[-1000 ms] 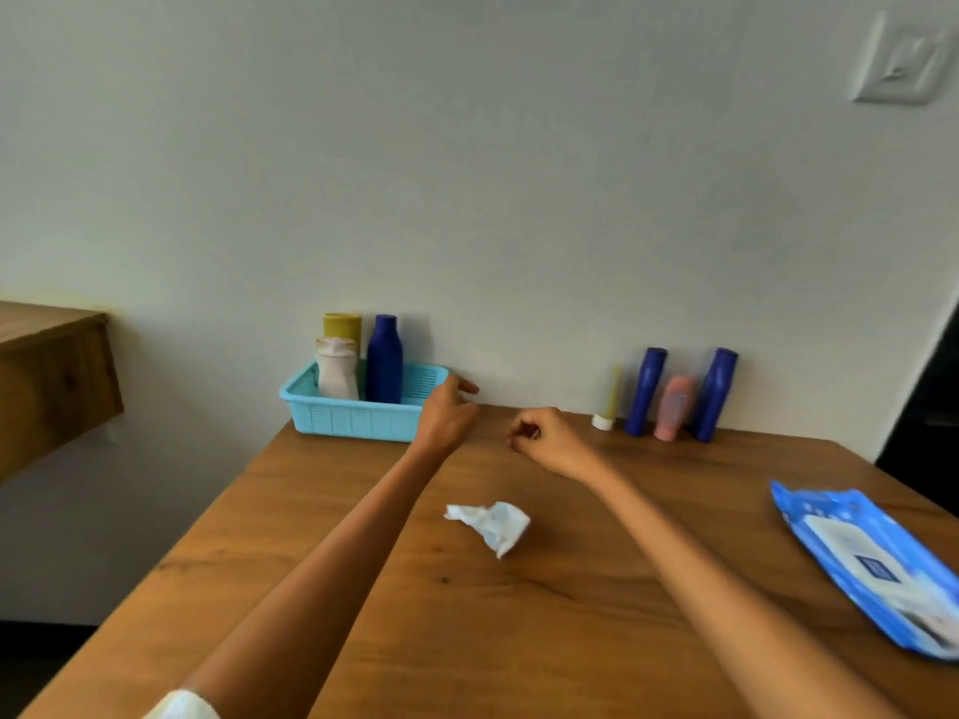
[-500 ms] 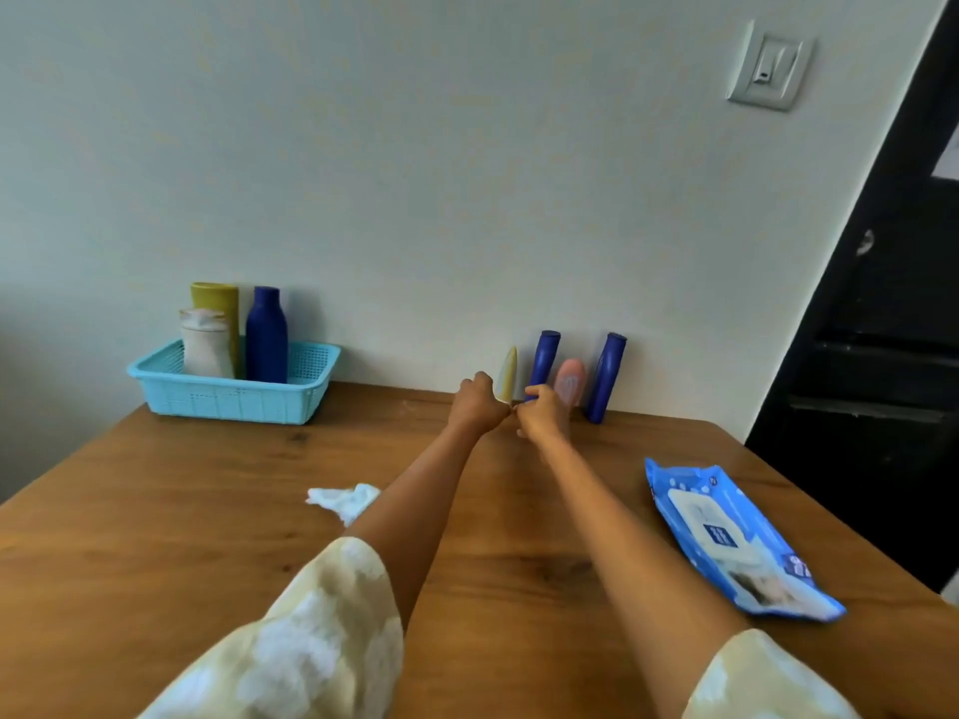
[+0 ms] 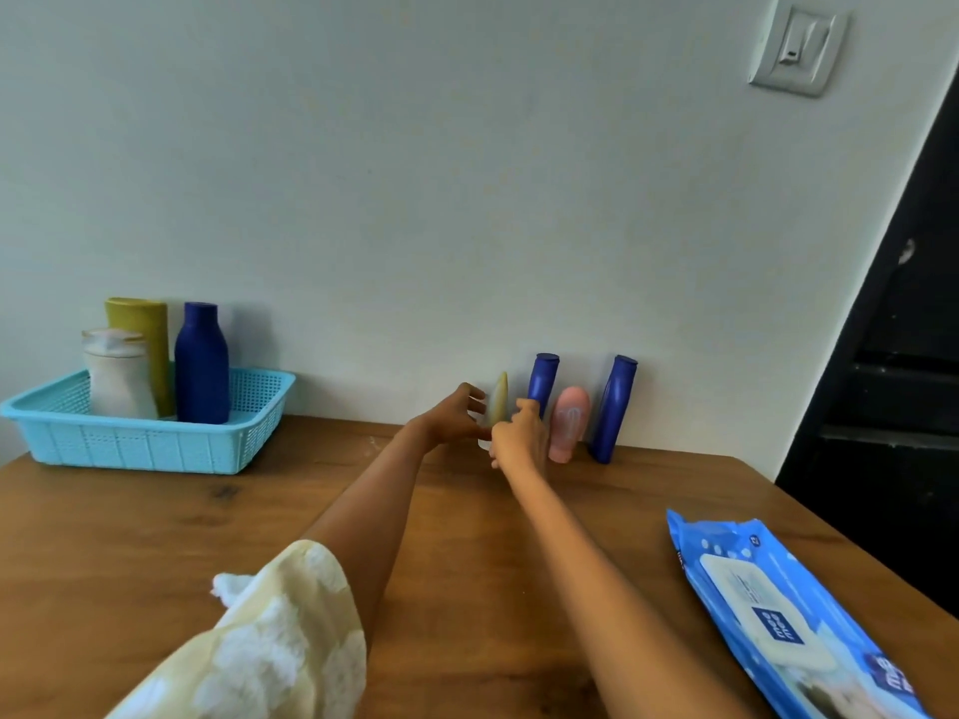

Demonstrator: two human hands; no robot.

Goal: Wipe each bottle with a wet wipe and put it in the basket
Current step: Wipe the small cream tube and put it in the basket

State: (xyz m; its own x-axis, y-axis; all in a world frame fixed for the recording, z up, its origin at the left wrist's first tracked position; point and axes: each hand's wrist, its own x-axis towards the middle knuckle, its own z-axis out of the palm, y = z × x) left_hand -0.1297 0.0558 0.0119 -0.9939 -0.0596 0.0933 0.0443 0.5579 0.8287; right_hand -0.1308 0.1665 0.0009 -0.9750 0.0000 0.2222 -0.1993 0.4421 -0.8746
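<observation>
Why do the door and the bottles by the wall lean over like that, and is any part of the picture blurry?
Head view: the wide-angle lens bends the edges, so the dark doorway slants and the blue bottle tilts; head view: both hands near the yellow tube look slightly smeared; head view: soft, even light, with only a faint shadow behind the basket bottles.

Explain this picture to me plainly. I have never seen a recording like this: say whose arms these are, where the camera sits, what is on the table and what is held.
No machine here: a person wears one camera on the head, looking down along both arms. The left hand and right hand reach for a slim yellow tube by the wall; neither clearly grips it yet. Beside it stand two blue bottles and a pink bottle. On the wooden table, a light blue basket holds three bottles. A wipes pack lies right; a crumpled wipe peeks out by the sleeve.
</observation>
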